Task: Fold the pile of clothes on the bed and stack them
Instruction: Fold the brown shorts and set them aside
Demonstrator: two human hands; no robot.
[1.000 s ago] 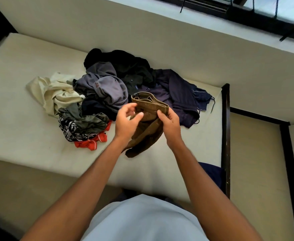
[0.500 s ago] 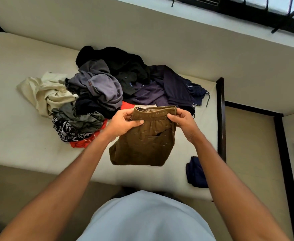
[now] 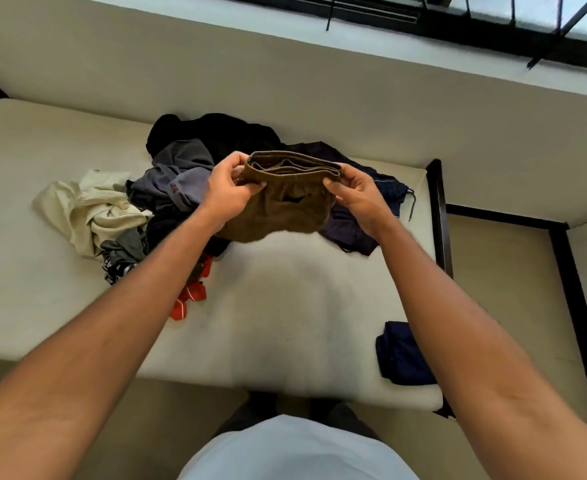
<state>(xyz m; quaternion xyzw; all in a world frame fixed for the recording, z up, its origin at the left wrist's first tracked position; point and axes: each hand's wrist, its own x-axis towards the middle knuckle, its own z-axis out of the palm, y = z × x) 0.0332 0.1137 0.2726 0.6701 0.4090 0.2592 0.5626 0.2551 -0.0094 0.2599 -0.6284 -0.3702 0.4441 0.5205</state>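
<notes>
Pinching each end of the waistband, the left hand (image 3: 228, 192) and right hand (image 3: 358, 195) are holding the brown shorts (image 3: 285, 213) up over the pile (image 3: 181, 174) on the bed (image 3: 302, 306) — higher than half a second ago — so they are likely being straightened, with folding yet to come.

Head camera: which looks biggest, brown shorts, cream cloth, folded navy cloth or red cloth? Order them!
Largest, unranked: brown shorts and cream cloth look alike, and the shorts are held nearer the camera.
Then folded navy cloth.
Smallest: red cloth, partly hidden.
</notes>
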